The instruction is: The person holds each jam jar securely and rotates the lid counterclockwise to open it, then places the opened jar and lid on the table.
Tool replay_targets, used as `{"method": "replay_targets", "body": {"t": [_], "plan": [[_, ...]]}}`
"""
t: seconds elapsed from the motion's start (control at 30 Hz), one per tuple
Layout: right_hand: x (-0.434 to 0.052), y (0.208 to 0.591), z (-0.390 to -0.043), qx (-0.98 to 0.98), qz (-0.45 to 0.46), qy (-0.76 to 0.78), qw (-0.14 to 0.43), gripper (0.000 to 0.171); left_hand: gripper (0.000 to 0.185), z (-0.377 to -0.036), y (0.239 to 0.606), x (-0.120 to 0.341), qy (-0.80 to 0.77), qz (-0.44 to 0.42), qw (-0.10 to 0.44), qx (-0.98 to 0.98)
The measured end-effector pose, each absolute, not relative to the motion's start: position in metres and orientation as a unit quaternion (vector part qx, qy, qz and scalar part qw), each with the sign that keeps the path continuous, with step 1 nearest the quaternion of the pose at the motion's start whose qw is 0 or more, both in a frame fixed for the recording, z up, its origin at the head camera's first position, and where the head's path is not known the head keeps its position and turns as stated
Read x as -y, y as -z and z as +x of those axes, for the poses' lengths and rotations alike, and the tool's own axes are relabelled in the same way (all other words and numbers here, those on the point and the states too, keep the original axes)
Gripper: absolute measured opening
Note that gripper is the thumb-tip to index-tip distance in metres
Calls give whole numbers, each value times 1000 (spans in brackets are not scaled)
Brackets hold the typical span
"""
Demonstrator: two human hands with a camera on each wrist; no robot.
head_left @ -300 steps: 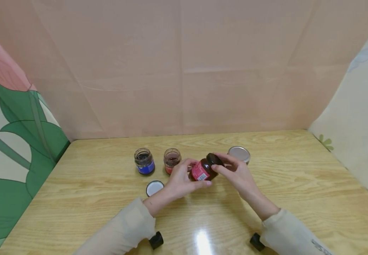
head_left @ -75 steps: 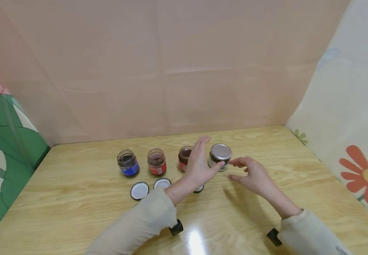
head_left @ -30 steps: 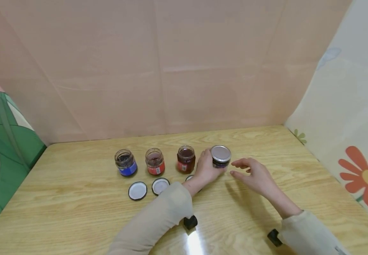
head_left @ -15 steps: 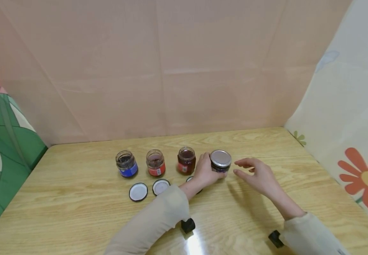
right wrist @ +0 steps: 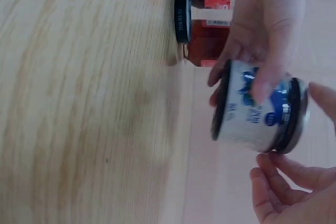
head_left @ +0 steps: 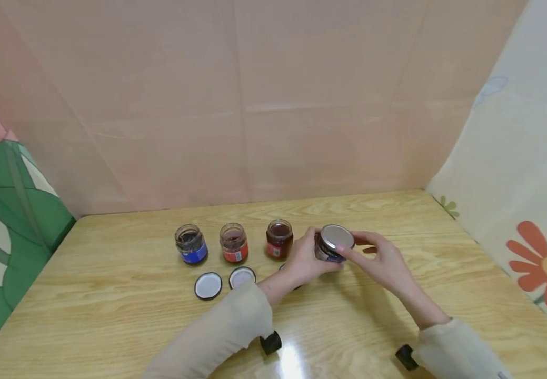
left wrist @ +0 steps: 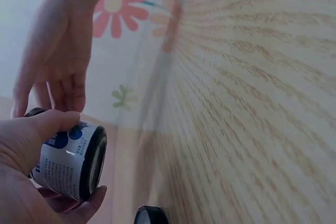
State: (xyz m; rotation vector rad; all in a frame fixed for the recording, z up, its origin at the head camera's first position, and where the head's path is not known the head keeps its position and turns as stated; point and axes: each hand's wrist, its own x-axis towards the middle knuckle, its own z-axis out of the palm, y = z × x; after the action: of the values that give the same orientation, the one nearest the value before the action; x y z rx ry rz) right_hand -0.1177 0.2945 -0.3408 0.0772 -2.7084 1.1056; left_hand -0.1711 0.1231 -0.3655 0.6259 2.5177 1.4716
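Left hand (head_left: 304,259): is being wrapped around the jar (head_left: 328,248), fingers curled on its body.
Right hand (head_left: 383,259): fingertips are being closed on the silver lid (head_left: 337,237).
Jar: is being held tilted just above the tabletop (head_left: 126,316), at the right end of the row, lid on.
Open jars: blue (head_left: 190,245), red (head_left: 233,243) and dark red (head_left: 279,240) are standing upright left of it.
Loose lids: two (head_left: 208,285) (head_left: 242,277) are lying before the row.
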Motion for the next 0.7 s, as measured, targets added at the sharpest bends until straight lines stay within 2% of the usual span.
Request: {"method": "replay_targets", "body": {"t": [0.27,0.57,0.7], "plan": [[-289,340,-118,903,5,-414,111,55,79,-166,355,-114,-483,216,79,-845],[-278,344,-118,886,-11,-451,106,50,66,-167,354,-99,-471,240,56,-847],[-274,342,-117,880,-24,-466,91,49,66,-166,352,-94,-467,248,51,-847]]}}
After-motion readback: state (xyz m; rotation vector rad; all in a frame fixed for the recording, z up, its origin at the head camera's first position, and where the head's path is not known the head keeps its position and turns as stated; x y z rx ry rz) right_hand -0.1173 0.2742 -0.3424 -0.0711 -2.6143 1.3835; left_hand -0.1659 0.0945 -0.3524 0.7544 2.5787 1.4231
